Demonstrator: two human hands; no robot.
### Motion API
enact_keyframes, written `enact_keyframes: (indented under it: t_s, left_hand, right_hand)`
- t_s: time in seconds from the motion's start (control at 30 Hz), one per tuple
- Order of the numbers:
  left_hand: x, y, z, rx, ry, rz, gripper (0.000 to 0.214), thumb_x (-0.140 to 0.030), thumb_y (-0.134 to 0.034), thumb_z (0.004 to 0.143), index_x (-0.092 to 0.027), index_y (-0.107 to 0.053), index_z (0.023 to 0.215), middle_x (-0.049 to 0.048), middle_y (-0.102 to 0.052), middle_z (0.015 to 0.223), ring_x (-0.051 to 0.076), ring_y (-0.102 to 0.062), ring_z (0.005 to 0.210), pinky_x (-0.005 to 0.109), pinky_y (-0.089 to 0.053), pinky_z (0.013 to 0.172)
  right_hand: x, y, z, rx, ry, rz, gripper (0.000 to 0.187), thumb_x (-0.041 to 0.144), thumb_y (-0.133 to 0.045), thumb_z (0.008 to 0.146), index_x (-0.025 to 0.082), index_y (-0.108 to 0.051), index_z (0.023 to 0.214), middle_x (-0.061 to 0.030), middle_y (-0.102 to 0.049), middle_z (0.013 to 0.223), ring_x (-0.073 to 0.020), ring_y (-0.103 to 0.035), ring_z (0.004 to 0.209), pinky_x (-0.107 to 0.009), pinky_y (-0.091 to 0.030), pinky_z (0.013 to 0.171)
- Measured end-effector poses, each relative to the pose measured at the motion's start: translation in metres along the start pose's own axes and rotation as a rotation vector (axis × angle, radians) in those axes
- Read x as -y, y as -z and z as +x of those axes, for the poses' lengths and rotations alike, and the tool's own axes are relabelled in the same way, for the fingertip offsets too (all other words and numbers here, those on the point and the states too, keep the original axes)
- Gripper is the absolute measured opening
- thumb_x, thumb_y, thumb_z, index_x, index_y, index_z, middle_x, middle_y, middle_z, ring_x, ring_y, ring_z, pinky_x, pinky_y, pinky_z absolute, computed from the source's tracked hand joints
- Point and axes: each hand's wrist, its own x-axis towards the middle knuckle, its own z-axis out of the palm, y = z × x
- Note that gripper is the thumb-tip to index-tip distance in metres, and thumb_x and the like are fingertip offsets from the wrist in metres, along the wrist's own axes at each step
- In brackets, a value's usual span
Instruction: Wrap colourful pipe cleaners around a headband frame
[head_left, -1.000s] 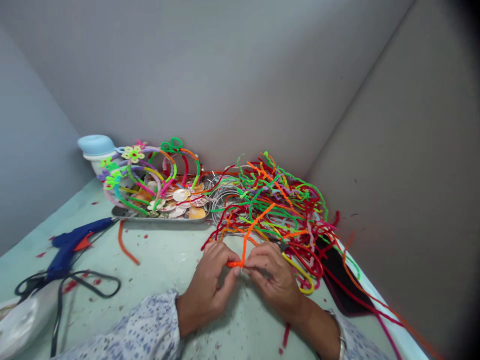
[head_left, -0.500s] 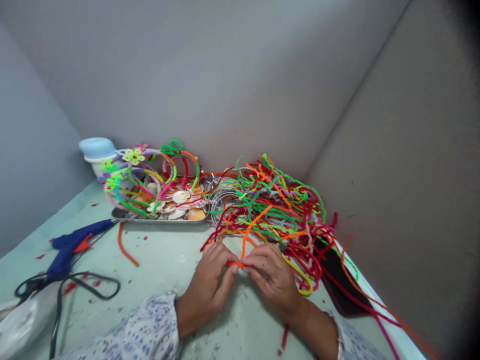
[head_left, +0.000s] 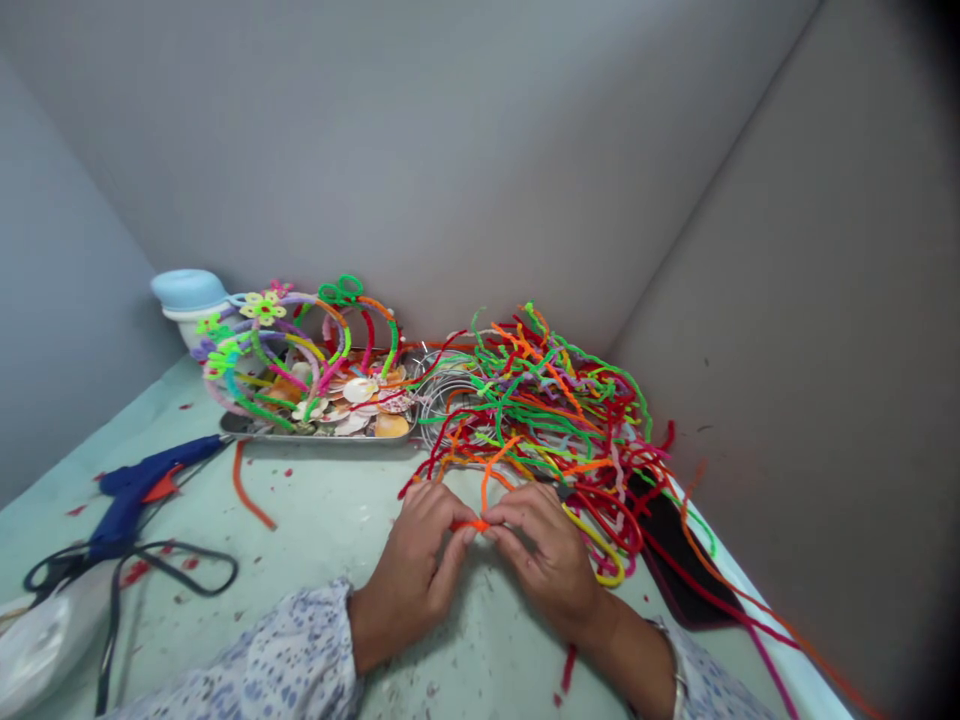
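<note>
An orange pipe cleaner point(head_left: 486, 492) is pinched between my two hands near the table's middle, its free end sticking up and away from me. My left hand point(head_left: 415, 560) closes thumb and forefinger on the wound orange part. From the other side my right hand point(head_left: 551, 560) pinches the same pipe cleaner, fingertips almost touching the left ones. Part of a thin hoop arches just behind the fingers; whether they grip it too is hidden. Right behind lies a tangled heap of coloured pipe cleaners point(head_left: 555, 390).
A metal tray point(head_left: 322, 437) of shells bears several decorated headbands point(head_left: 341, 320), beside wire hoops point(head_left: 442, 400). A blue-lidded white container point(head_left: 191, 300) stands behind. At left lie a blue glue gun point(head_left: 124, 510), its black cord and a plastic bag point(head_left: 52, 640). A dark phone point(head_left: 686, 570) lies right.
The upright end of the orange pipe cleaner has become shorter and bends lower. Both hands stay pinched in nearly the same place, and the view has shifted slightly.
</note>
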Motion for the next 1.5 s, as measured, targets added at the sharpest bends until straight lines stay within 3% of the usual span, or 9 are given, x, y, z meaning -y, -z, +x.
enact_keyframes:
  t_s: [0.43,0.77,1.5]
  left_hand:
    - [-0.0019,0.0004,0.0002,0.007,0.012,0.047,0.011,-0.016,-0.041,0.092,-0.019,-0.051,0.091,0.0048,-0.053,0.085,0.020,-0.047,0.083,0.038,-0.035,0.078]
    - [-0.0011,-0.0003,0.0014,-0.009,0.017,0.053,0.011,-0.015,-0.041,0.092,-0.019,-0.051,0.091,0.0043,-0.054,0.085,0.020,-0.047,0.083,0.038,-0.035,0.079]
    - [-0.0018,-0.0003,0.0007,0.019,-0.030,0.103,0.013,-0.016,-0.040,0.091,-0.019,-0.052,0.091,0.0058,-0.054,0.085,0.021,-0.047,0.083,0.040,-0.036,0.080]
  right_hand:
    - [0.0031,0.0007,0.0013,0.112,-0.085,0.032,0.004,0.018,-0.055,0.090,0.020,-0.058,0.092,-0.0038,-0.061,0.087,-0.0198,-0.055,0.086,-0.036,-0.041,0.079]
    - [0.0008,-0.0015,0.0010,0.059,-0.097,0.054,0.006,0.018,-0.057,0.089,0.022,-0.057,0.093,-0.0027,-0.062,0.088,-0.0196,-0.055,0.088,-0.035,-0.041,0.081]
    - [0.0073,0.0022,0.0004,0.189,-0.176,0.124,0.006,0.019,-0.047,0.092,0.020,-0.051,0.088,-0.0043,-0.055,0.089,-0.0198,-0.051,0.088,-0.036,-0.041,0.081]
